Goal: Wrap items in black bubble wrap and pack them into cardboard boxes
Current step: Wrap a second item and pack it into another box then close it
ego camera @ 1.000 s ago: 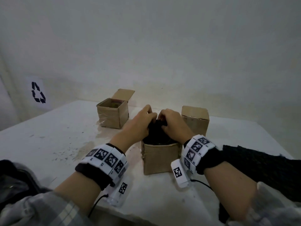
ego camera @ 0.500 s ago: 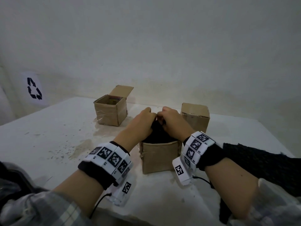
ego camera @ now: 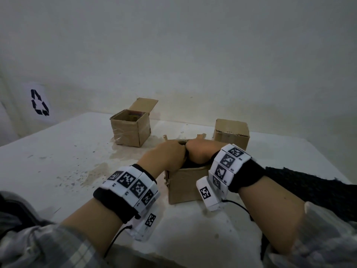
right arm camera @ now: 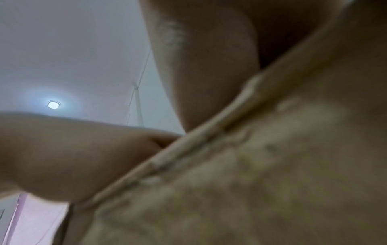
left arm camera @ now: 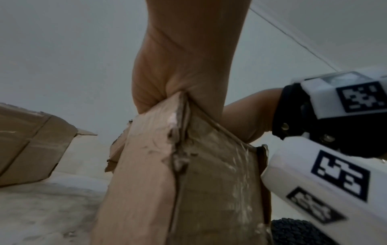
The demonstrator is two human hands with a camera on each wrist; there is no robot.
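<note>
A small open cardboard box (ego camera: 185,188) stands on the white table (ego camera: 58,151) right in front of me. A black bubble-wrapped bundle (ego camera: 192,164) fills its top. My left hand (ego camera: 166,157) and right hand (ego camera: 201,153) meet over the opening, knuckles up, fingers curled down onto the bundle. Their tips are hidden inside the box. In the left wrist view my left hand's palm (left arm camera: 188,66) lies over a torn corner of the box (left arm camera: 199,182). The blurred right wrist view shows the right hand (right arm camera: 205,66) against the box wall (right arm camera: 251,165).
An open box (ego camera: 131,128) with its flap up stands at the back left, a closed box (ego camera: 230,132) at the back right. A loose sheet of black bubble wrap (ego camera: 309,186) lies at the right, under my right forearm. A white bin with a recycling mark (ego camera: 39,102) stands far left.
Both hands have sunk lower into the near box, pushing the black bundle down. Less of the bundle shows above the rim. The other boxes have not moved.
</note>
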